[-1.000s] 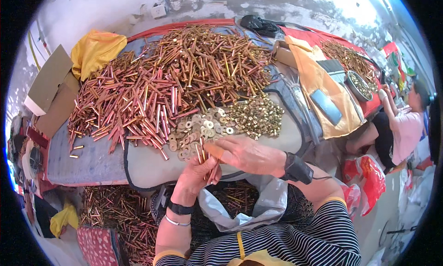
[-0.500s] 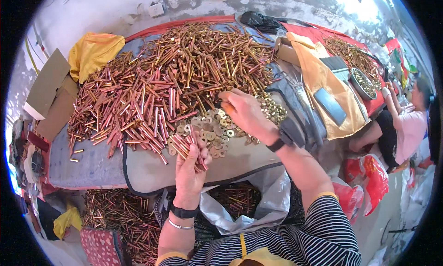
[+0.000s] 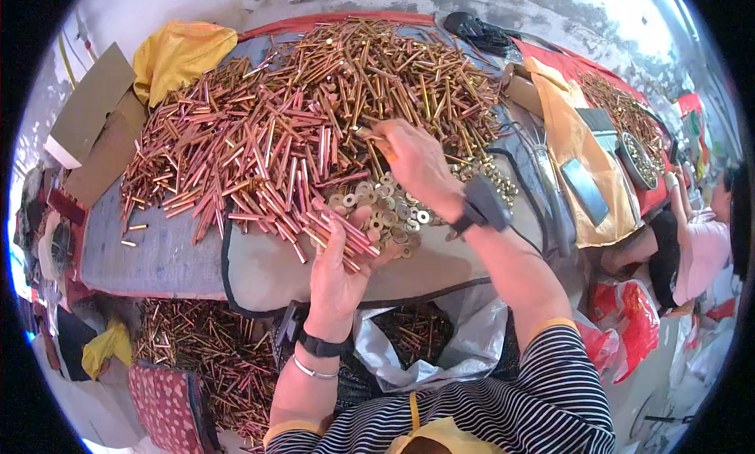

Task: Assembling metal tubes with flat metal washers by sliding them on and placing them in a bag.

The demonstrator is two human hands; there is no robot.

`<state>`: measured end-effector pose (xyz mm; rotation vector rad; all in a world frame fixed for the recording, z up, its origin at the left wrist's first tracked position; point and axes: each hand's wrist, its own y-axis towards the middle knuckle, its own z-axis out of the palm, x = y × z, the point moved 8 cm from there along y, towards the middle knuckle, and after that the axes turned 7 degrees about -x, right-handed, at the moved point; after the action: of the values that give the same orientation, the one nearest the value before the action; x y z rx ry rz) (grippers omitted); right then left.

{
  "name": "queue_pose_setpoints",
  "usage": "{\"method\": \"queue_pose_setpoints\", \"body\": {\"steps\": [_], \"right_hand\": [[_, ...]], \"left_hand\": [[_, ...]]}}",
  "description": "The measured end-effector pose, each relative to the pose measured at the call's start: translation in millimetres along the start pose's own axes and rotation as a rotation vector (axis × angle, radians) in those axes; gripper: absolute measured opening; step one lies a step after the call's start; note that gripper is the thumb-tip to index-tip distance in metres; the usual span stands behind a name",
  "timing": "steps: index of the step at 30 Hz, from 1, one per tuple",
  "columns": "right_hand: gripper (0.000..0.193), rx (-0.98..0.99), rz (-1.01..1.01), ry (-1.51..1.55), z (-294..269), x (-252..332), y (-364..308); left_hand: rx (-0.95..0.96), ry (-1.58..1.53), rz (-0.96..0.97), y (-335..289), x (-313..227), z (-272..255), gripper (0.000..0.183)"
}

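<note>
Several copper-coloured metal tubes (image 3: 343,235) lie bundled in my left hand (image 3: 334,277), its thumb pressed over them, above the near part of the grey mat (image 3: 283,269). My right hand (image 3: 414,156) reaches over the big pile of tubes and rods (image 3: 275,131); its fingertips pinch a brass-coloured metal rod (image 3: 368,133), partly hidden by the fingers. Between and below the hands lie loose flat washers (image 3: 389,212). Small brass-coloured nuts (image 3: 497,180) are heaped just right of my right wrist.
Below the table edge, an open silvery sack (image 3: 480,348) holds more rods; another heap (image 3: 228,359) lies left of it. A phone (image 3: 584,190) rests on orange cloth (image 3: 558,123). Cardboard (image 3: 98,112) stands at the left. Another person (image 3: 696,238) sits at far right near a bowl (image 3: 645,179).
The view has shifted a little. My right hand has moved farther over the pile, and a rod now shows at its fingertips. My left hand has turned, its fingers loosening somewhat beneath the tubes.
</note>
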<state>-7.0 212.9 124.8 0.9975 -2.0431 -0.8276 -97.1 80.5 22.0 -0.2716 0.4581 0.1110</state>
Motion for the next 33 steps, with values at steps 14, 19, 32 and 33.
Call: {"method": "queue_pose_setpoints", "body": {"steps": [14,19,32,33], "right_hand": [[0.034,0.377,0.348,0.150,-77.7,33.9,-145.0],[0.029,0.447,0.268,0.068,-67.1,31.7,-141.9],[0.018,0.588,0.169,-0.044,-53.2,44.9,-130.3],[0.018,0.591,0.167,-0.044,-56.3,48.3,-126.9]], "left_hand": [[-0.044,0.197,0.239,2.3,-15.9,0.0,0.024],[-0.024,0.173,0.235,8.7,-4.2,-1.9,0.023],[-0.082,0.218,0.221,3.4,-8.3,0.0,0.026],[-0.110,0.226,0.217,2.1,-9.1,0.4,0.028]]}}
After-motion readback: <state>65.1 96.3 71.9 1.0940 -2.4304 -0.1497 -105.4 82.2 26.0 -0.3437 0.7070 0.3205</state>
